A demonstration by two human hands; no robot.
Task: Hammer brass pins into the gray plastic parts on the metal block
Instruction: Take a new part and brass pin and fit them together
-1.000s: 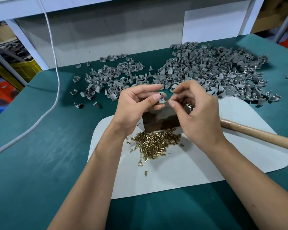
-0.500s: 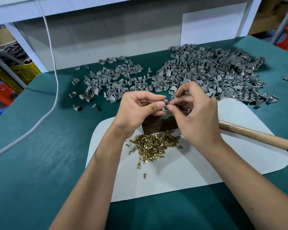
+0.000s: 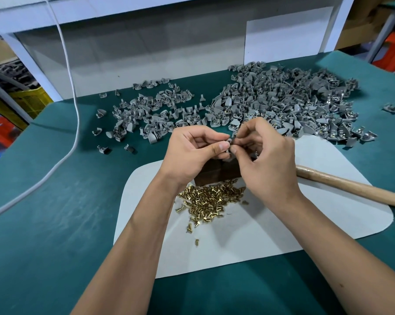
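Observation:
My left hand and my right hand meet just above the dark metal block, which they mostly hide. Between the fingertips of both hands sits one small gray plastic part, pinched from each side. Whether a pin is in my right fingers cannot be seen. A heap of brass pins lies on the white mat just in front of the block. The hammer's wooden handle rests on the mat to the right, its head hidden behind my right hand.
A big pile of gray plastic parts covers the green table at the back right, a smaller scatter at the back left. A white cable runs down the left side. A white wall panel stands behind.
Both hands have sunk slightly toward the block while still working the small gray part between the fingertips. The hammer, the pins and the piles have stayed put.

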